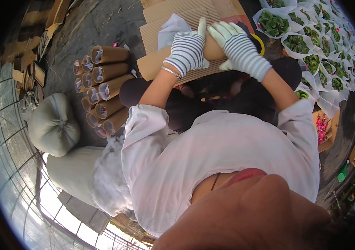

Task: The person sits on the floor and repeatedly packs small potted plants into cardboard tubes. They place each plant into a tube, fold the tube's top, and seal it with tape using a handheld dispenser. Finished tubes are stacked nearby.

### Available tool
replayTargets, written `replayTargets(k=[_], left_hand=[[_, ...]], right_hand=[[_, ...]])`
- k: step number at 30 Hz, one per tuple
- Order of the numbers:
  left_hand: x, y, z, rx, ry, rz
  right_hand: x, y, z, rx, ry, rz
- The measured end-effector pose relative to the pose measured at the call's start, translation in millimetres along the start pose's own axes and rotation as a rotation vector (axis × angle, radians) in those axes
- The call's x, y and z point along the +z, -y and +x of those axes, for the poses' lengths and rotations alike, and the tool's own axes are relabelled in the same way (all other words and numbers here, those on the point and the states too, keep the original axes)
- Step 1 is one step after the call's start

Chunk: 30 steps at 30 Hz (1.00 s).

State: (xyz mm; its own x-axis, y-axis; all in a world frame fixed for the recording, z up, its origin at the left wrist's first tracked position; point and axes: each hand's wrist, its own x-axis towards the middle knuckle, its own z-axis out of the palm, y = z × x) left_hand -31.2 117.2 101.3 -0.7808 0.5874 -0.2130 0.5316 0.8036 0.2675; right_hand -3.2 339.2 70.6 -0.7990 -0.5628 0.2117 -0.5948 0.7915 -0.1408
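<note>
My left hand (189, 49), in a white glove with dark stripes, grips a brown cardboard roll (214, 50) over my lap. The right hand (239, 47), gloved alike, lies over the roll's other end with its thumb on the near side. Smooth brown sheet (152, 65) extends from the roll to the left, past my left wrist. Under it are stacked sheets of corrugated cardboard (152, 37). A crumpled white sheet (173, 27) rests on the stack beside my left fingers. What the roll contains is hidden.
Several cardboard tubes (115, 70) with white lining lie piled at left. Behind them sit a tied sack (55, 125) and an open sack of white fluffy filling (111, 175). Wrapped leafy plants (296, 43) stand at right, above a box of pink flowers (322, 128). Yellow tape roll (260, 43) lies nearby.
</note>
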Motion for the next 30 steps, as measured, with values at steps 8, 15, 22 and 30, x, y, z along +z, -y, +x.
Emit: replayTargets(k=[8,15,22,30], left_hand=[[-10,60,-18,0.002,0.073,-0.063],[-13,82,12,-0.176,-0.181,-0.224],[-7,44,25,0.006,-0.194,-0.157],[3,33,12,-0.007,-0.246,-0.099]], right_hand=[[14,1,25,0.036,0.123,0.019],[-2,-34,105,0.030,0.584,0.182],[26,-81,139,0.271,1.461,0.974],[110,-105,136,-0.058,0.281,0.220]])
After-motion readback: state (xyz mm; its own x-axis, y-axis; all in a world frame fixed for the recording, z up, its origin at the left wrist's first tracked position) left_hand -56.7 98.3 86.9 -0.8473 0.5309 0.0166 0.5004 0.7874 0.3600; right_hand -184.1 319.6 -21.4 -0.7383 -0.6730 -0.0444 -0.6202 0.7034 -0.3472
